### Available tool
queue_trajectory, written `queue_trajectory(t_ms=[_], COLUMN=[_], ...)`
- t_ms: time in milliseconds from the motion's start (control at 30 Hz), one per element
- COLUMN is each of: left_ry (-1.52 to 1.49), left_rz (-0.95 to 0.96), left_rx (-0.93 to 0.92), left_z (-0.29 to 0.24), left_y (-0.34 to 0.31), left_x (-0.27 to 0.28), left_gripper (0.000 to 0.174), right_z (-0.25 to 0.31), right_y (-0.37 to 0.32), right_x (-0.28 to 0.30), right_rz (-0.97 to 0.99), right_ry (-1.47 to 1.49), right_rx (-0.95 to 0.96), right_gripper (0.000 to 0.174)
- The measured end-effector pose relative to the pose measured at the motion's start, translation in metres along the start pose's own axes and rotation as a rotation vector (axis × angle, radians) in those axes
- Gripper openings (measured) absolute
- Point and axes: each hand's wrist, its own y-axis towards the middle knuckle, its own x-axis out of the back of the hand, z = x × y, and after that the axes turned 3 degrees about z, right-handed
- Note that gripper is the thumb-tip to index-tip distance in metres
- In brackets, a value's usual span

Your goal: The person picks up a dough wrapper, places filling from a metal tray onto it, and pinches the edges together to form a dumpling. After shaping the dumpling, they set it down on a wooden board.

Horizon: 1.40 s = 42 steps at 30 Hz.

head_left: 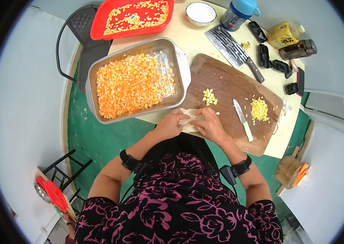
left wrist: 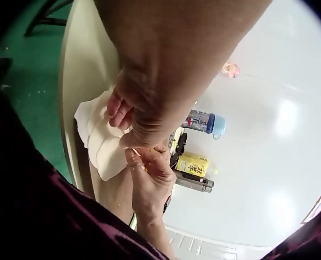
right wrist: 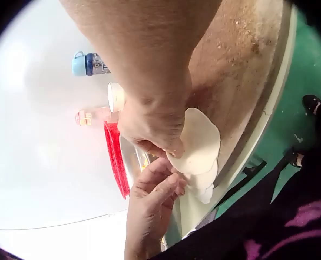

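A small stack of thin white dough wrappers (head_left: 188, 127) lies at the table's front edge, partly over the cutting board (head_left: 228, 87). My left hand (head_left: 170, 125) pinches the wrappers' edge from the left, thumb and fingers drawn together. From the other side, my right hand (head_left: 210, 125) grips the top wrapper (right wrist: 201, 140) between thumb and fingers. Both sets of fingertips nearly meet there. Overlapping wrapper layers (left wrist: 107, 151) fan out under the left hand in the left wrist view; the hands hide part of their edges.
Left stands a metal tray (head_left: 179, 81) of chopped orange-yellow filling (head_left: 133, 85); behind it, a red basket (head_left: 139, 33). On the board are a small knife (head_left: 243, 120) and chopped yellow bits (head_left: 259, 110). A cleaver (head_left: 237, 53), bowl (head_left: 201, 13) and bottles (head_left: 298, 49) stand farther back.
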Motion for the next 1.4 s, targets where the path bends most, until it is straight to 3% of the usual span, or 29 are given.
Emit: queue_trajectory(t_ms=[67,167,267,467,567,667,867,1167,1267,1367,1400], left_ry=[0.081,-0.135,-0.16,0.177,0.231,0.218,0.265,0.338,0.337,0.004,-0.355], left_rz=[-0.093,-0.126,-0.209,-0.17,-0.136,-0.246,-0.316,-0.274,-0.385,-0.299,-0.228], left_rx=[-0.153,0.093,0.102,-0.184,-0.204,-0.227,-0.157,-0.173,-0.224,-0.073,-0.036], left_z=[0.005,0.0,-0.008,-0.018,-0.015,-0.019,-0.017,-0.02,-0.026,-0.032,-0.028], left_y=[-0.002,-0.003,0.003,0.014,0.019,0.02,0.021,0.019,0.02,0.017,0.018], left_x=[-0.003,-0.01,-0.012,-0.013,-0.014,-0.015,-0.021,-0.017,-0.019,-0.015,-0.014], left_gripper=[0.034,0.03,0.026,0.022,0.021,0.008,0.012,0.016,0.022,0.032,0.034], right_z=[0.002,-0.004,-0.004,-0.001,-0.001,-0.003,-0.002,-0.002,0.008,-0.001,0.001], right_y=[-0.004,-0.01,-0.007,-0.008,-0.009,-0.016,-0.037,-0.026,-0.023,-0.022,-0.019], right_x=[0.002,0.0,0.005,0.004,0.008,0.012,0.028,0.036,0.043,0.035,0.036], right_rz=[0.012,0.007,0.024,-0.012,-0.009,0.005,0.054,-0.159,-0.033,-0.065,-0.08], right_ry=[0.0,0.009,0.017,0.074,0.061,0.065,0.044,0.177,0.417,0.82,0.991], right_rx=[0.009,0.048,0.072,0.097,0.109,0.122,0.132,-0.164,-0.554,-0.624,-0.644], right_gripper=[0.018,0.019,0.02,0.022,0.021,0.02,0.018,0.009,0.008,0.009,0.01])
